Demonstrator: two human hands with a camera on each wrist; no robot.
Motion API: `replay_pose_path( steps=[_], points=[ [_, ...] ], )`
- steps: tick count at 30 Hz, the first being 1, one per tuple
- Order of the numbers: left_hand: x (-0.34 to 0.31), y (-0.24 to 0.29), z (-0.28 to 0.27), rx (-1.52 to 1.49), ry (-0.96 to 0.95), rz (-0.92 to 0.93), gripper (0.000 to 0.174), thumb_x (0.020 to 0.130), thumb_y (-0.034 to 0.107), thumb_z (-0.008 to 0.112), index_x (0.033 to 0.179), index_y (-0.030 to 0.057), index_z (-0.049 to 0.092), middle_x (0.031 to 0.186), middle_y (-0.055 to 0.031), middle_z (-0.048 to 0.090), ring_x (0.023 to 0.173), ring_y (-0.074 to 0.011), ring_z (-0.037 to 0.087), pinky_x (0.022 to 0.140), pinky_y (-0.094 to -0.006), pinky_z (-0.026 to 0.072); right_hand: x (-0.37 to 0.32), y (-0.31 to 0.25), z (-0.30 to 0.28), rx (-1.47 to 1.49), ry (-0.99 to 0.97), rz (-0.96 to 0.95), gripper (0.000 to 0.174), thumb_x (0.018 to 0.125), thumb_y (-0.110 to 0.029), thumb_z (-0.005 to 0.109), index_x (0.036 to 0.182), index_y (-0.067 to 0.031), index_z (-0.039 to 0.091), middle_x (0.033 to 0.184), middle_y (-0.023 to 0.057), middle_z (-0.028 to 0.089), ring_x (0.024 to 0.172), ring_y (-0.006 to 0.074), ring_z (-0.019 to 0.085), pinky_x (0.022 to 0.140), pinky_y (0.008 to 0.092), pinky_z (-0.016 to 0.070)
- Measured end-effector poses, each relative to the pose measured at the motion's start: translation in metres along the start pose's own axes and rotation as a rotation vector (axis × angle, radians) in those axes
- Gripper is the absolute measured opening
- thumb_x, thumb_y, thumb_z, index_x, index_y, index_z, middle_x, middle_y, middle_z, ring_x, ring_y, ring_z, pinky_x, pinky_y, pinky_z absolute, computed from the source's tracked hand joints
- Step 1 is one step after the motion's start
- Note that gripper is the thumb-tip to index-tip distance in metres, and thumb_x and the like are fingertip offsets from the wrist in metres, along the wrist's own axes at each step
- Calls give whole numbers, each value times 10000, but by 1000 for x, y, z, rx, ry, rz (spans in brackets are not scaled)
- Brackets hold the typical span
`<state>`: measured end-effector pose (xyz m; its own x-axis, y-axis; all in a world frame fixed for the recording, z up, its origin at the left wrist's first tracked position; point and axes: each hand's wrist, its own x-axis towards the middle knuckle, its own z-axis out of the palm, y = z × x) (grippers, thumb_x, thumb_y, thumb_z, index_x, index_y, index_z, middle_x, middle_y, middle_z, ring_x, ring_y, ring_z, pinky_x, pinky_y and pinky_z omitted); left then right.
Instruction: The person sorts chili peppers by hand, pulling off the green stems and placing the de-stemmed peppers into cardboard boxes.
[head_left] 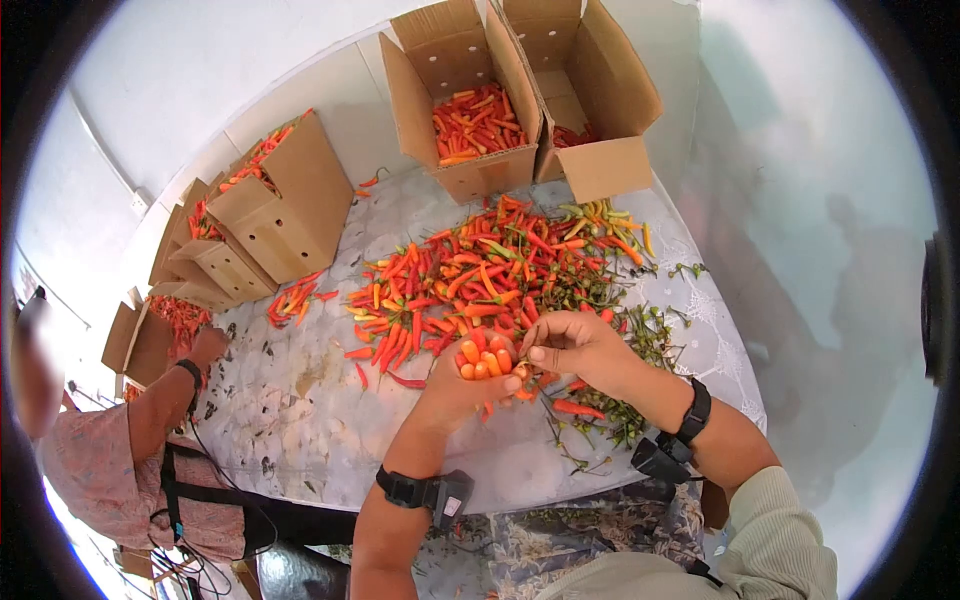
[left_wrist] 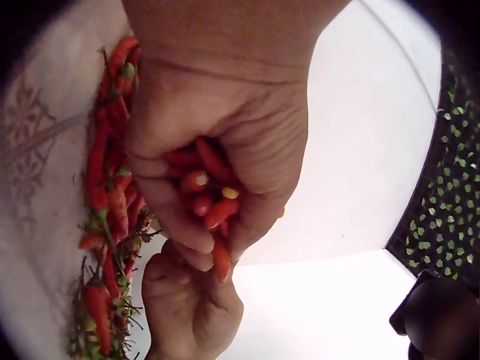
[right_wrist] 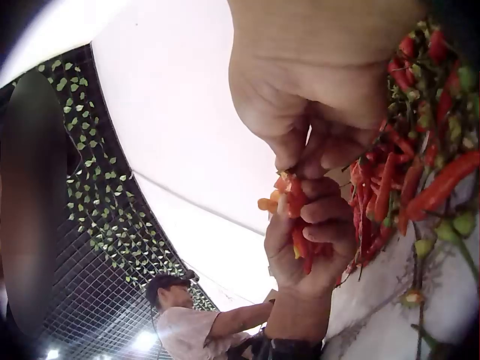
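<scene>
My left hand (head_left: 450, 390) grips a bunch of red-orange chili peppers (head_left: 484, 362), their blunt ends facing up out of the curled fingers. Against it, my right hand (head_left: 585, 352) pinches with thumb and forefinger at the stem end of one chili (right_wrist: 288, 184) that stands out of the bunch. The stem itself is mostly hidden by the fingertips. In the left wrist view, several held chilies (left_wrist: 214, 202) show pale, stemless ends. Just beyond both hands spreads a large pile of red, orange and some green chilies (head_left: 450, 285) on the table.
Green stems (head_left: 625, 425) lie heaped at the right on the patterned tablecloth (head_left: 330, 430). Cardboard boxes (head_left: 490, 170) with chilies stand at the back, and more boxes (head_left: 285, 225) at the left. Another person (head_left: 110, 460) reaches in at the left edge.
</scene>
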<state>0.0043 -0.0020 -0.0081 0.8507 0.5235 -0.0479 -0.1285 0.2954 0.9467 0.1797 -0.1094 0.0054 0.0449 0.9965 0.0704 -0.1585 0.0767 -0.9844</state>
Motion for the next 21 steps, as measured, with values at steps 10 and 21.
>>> replay_pose_path(
  steps=[10, 21],
  points=[
    [0, 7, 5, -16, 43, -29, 351, 719, 19, 741, 991, 56, 521, 867, -20, 593, 727, -109, 618, 580, -258, 559, 2, 3, 0, -32, 25, -120, 91, 894, -107, 583, 896, -17, 578, 892, 22, 605, 815, 89, 566, 754, 264, 467],
    [3, 5, -2, -109, 151, -8, 320, 748, -5, 709, 995, 76, 522, 878, -38, 605, 761, -130, 598, 594, -268, 509, 3, -22, -37, -1100, 782, -624, 192, 671, 45, 623, 836, -49, 601, 910, 127, 594, 874, 312, 571, 760, 377, 470]
  ],
)
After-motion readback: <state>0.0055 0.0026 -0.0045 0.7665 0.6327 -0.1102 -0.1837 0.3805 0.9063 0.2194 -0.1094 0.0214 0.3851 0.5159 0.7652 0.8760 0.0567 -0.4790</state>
